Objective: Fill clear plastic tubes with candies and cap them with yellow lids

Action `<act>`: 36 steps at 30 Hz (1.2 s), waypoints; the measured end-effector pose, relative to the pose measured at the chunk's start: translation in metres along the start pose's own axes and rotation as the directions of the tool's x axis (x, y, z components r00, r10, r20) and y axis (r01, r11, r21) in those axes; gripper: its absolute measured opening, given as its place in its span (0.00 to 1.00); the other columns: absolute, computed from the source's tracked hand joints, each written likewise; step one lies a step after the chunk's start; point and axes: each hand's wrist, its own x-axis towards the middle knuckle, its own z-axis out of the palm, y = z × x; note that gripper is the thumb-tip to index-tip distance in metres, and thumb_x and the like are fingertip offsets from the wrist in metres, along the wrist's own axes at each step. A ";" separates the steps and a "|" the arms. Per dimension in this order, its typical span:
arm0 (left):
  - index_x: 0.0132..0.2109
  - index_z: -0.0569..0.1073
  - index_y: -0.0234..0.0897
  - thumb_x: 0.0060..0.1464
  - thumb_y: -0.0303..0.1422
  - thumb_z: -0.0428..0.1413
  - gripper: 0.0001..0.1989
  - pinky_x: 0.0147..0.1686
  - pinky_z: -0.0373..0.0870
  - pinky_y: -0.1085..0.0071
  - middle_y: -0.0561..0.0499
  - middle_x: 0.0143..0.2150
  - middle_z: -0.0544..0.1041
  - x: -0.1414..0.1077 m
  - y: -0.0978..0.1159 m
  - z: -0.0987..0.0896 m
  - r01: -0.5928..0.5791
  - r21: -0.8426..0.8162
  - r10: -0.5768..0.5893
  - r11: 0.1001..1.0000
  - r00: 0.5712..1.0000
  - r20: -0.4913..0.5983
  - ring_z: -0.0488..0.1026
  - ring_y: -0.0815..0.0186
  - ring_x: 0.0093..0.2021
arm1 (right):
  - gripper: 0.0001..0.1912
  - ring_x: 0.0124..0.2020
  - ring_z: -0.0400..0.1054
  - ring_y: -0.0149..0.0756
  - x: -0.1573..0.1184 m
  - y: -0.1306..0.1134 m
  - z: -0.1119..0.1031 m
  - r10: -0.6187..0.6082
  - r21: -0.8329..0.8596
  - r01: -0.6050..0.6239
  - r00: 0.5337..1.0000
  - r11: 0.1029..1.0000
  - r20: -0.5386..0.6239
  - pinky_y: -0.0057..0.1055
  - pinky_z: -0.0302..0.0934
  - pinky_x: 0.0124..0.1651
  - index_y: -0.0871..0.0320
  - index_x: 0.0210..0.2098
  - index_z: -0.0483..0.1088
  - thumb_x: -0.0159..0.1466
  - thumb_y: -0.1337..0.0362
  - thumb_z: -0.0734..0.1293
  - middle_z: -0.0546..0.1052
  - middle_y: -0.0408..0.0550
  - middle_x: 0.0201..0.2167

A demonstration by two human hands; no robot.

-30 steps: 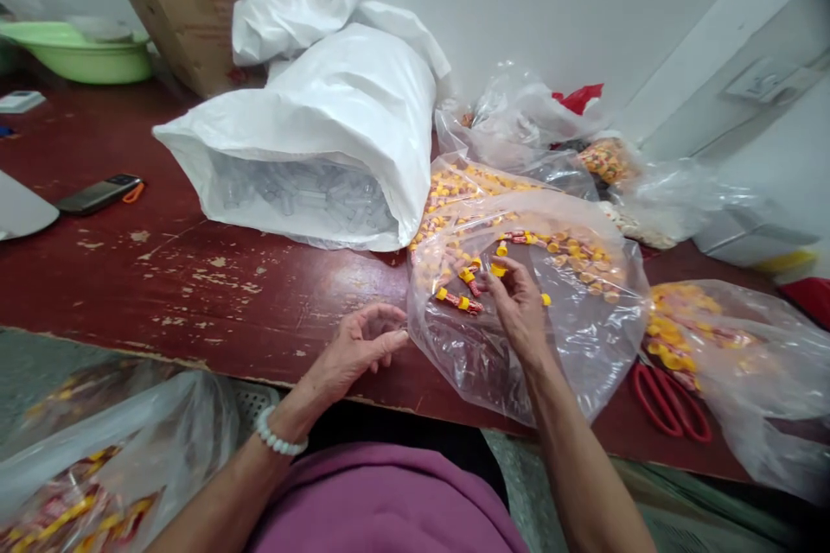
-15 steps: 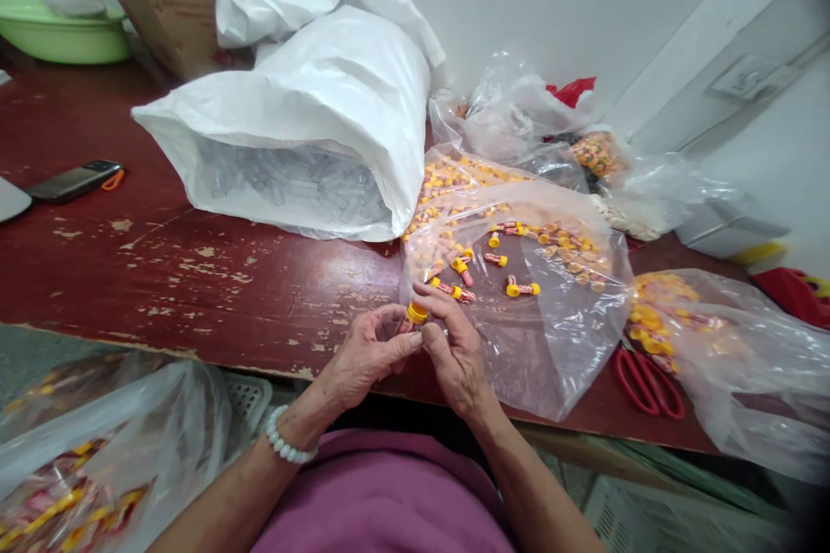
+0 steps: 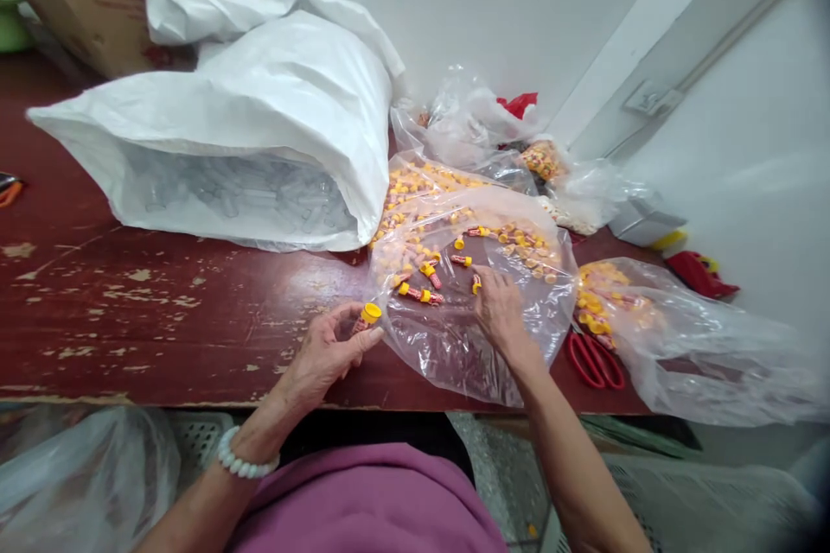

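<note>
My left hand [image 3: 330,352] is closed on a small tube [image 3: 368,315] with a yellow cap and red patterned contents, cap up, above the table's front edge. My right hand [image 3: 501,311] reaches down onto a clear plastic bag [image 3: 447,363]. Its fingers are bent together, and their tips cover the spot where they touch down. A yellow-capped piece [image 3: 476,283] shows just left of these fingertips. Several similar loose pieces [image 3: 430,272] lie nearby on the plastic, and many more yellow-capped pieces [image 3: 415,190] are heaped farther back in the bag.
A large white sack [image 3: 291,95] lies with its mouth toward me, holding many clear tubes [image 3: 259,199]. Red-handled scissors [image 3: 595,360] rest at right beside another bag of yellow pieces [image 3: 600,311]. A cardboard box [image 3: 97,0] stands at the back left of the dark red table [image 3: 194,320].
My hands have parted. The right hand has moved away from the tube to the loose pieces on the plastic. The left hand keeps the tube. The view has swung to the right.
</note>
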 end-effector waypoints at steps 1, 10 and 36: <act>0.45 0.71 0.34 0.47 0.42 0.61 0.20 0.14 0.50 0.81 0.58 0.22 0.64 0.000 -0.001 0.000 0.011 -0.029 -0.011 1.000 1.000 -0.002 0.57 0.76 0.18 | 0.21 0.50 0.63 0.45 0.003 0.017 0.004 0.038 -0.091 -0.035 0.999 0.995 0.038 0.41 0.56 0.52 0.62 0.51 0.67 0.61 0.75 0.55 0.72 0.58 0.49; 0.41 0.72 0.35 0.45 0.37 0.63 0.16 0.16 0.55 0.81 0.57 0.27 0.69 0.001 0.004 0.002 -0.028 -0.130 0.033 0.991 0.999 0.041 0.61 0.76 0.20 | 0.13 0.39 0.68 0.43 0.010 0.071 0.010 0.122 -0.070 -0.117 0.990 0.991 0.071 0.38 0.62 0.43 0.65 0.41 0.72 0.64 0.70 0.57 0.75 0.60 0.37; 0.32 0.73 0.34 0.48 0.30 0.57 0.04 0.27 0.60 0.74 0.53 0.26 0.71 -0.001 -0.005 0.018 -0.197 0.264 0.154 0.944 0.972 0.175 0.64 0.69 0.26 | 0.18 0.50 0.67 0.37 0.008 -0.131 -0.015 -0.177 0.686 0.209 0.977 0.697 -0.117 0.40 0.61 0.54 0.55 0.56 0.61 0.68 0.61 0.57 0.72 0.52 0.50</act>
